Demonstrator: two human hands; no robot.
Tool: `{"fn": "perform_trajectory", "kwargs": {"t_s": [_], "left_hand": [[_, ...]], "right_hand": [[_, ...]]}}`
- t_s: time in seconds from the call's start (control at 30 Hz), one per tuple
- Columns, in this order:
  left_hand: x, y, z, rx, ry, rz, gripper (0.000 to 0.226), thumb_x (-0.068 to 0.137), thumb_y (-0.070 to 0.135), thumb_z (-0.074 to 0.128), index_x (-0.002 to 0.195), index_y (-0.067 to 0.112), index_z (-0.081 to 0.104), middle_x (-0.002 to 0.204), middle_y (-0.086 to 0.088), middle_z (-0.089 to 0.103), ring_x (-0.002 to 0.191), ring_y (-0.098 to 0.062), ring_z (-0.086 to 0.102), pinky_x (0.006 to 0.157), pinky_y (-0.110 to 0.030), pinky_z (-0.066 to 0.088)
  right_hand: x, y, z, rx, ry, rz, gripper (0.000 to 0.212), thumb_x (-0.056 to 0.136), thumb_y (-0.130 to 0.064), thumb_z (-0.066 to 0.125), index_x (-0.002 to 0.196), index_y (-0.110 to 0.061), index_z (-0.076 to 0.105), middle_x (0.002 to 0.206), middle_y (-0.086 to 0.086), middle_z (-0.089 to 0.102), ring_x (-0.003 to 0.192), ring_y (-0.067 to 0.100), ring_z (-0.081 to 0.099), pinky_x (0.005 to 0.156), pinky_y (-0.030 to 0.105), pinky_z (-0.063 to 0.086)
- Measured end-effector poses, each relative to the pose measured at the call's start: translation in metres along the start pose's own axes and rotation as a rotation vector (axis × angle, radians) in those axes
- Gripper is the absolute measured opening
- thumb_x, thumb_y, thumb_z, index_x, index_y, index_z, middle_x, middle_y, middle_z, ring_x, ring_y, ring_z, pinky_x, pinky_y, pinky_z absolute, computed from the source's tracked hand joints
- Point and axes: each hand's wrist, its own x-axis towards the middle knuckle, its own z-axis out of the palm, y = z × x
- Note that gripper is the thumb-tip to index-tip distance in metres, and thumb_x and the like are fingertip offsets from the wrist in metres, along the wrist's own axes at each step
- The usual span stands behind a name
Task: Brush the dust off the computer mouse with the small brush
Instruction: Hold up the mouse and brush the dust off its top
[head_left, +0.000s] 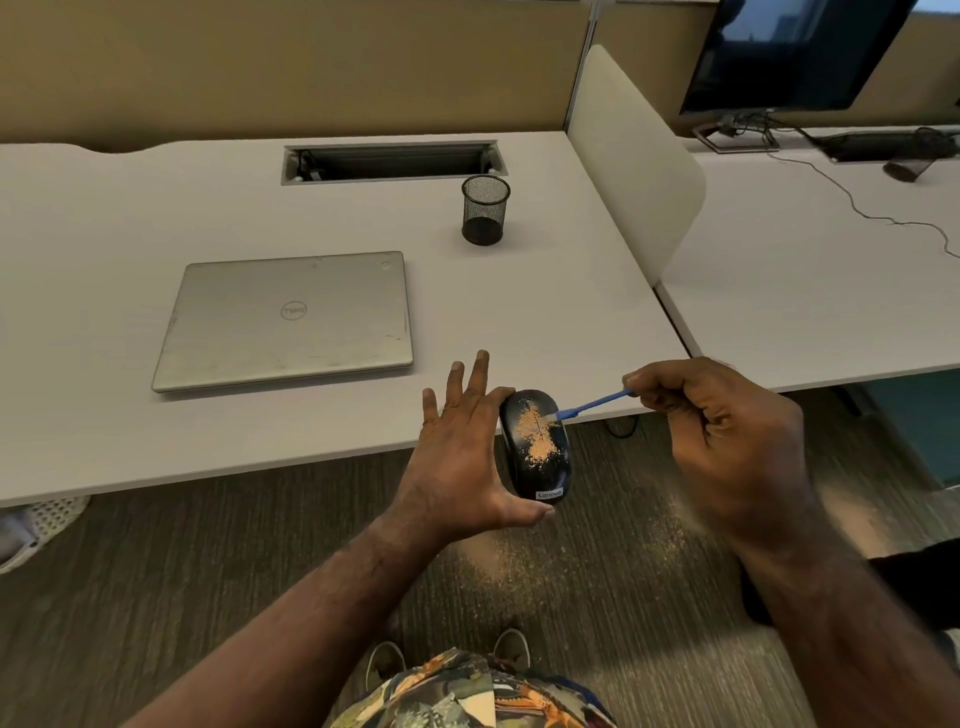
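A black computer mouse (540, 470) with an orange-brown patch of dust on its top is held in the air just off the desk's front edge. My left hand (457, 457) grips it from the left side, thumb under its near end and fingers spread upward. My right hand (727, 441) pinches a small blue brush (592, 405) by its handle. The brush tip touches the mouse's upper right, at the edge of the dust.
On the white desk (545, 312) lie a closed silver laptop (291, 322) and a black mesh pen cup (484, 215). A cable slot (392, 161) sits at the back. A divider panel (634, 156) separates a neighbouring desk with a monitor (779, 52). Dust speckles the carpet (519, 566) below.
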Motion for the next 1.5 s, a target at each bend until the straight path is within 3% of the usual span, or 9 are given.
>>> {"fn": "perform_trajectory", "kwargs": {"t_s": [0.23,0.37,1.0,1.3,1.5], "left_hand": [[0.001,0.002,0.001,-0.014,-0.006,0.011,0.128,0.047,0.087,0.063,0.150,0.030,0.013,0.162,0.006,-0.026,0.146,-0.015,-0.029,0.112,-0.040,-0.022],[0.002,-0.001,-0.001,-0.006,-0.002,-0.003,0.130,0.046,0.088,0.062,0.151,0.027,0.015,0.162,0.005,-0.027,0.146,-0.015,-0.030,0.111,-0.040,-0.023],[0.001,0.000,-0.006,-0.015,-0.018,-0.007,0.131,0.049,0.082,0.070,0.153,0.026,0.014,0.162,0.006,-0.026,0.146,-0.014,-0.029,0.110,-0.037,-0.025],[0.002,0.002,-0.005,-0.001,-0.022,0.011,0.128,0.049,0.081,0.070,0.151,0.027,0.015,0.162,0.006,-0.026,0.146,-0.014,-0.030,0.111,-0.039,-0.024],[0.003,-0.001,-0.005,-0.002,-0.026,-0.001,0.131,0.049,0.083,0.069,0.152,0.027,0.013,0.162,0.006,-0.026,0.146,-0.014,-0.029,0.111,-0.039,-0.023]], "right_hand": [[0.003,-0.004,0.004,-0.015,0.012,-0.008,0.018,0.091,0.001,0.058,0.103,0.003,0.071,0.098,0.007,0.071,0.093,0.008,0.064,0.089,0.019,0.054],[0.002,-0.004,0.000,-0.014,-0.020,-0.015,0.021,0.093,-0.006,0.055,0.101,0.001,0.072,0.096,0.005,0.070,0.092,0.007,0.064,0.089,0.014,0.052],[-0.004,0.004,-0.008,0.002,0.016,-0.017,0.021,0.089,0.008,0.058,0.103,0.001,0.071,0.098,0.007,0.072,0.094,0.009,0.067,0.089,0.017,0.053],[0.002,-0.003,0.004,-0.013,-0.010,-0.036,0.023,0.094,-0.008,0.052,0.103,0.001,0.072,0.098,0.005,0.070,0.094,0.006,0.064,0.091,0.016,0.052],[0.000,-0.002,-0.005,-0.029,-0.025,-0.027,0.022,0.093,-0.005,0.053,0.103,0.001,0.071,0.097,0.002,0.069,0.094,0.006,0.064,0.091,0.011,0.050]]}}
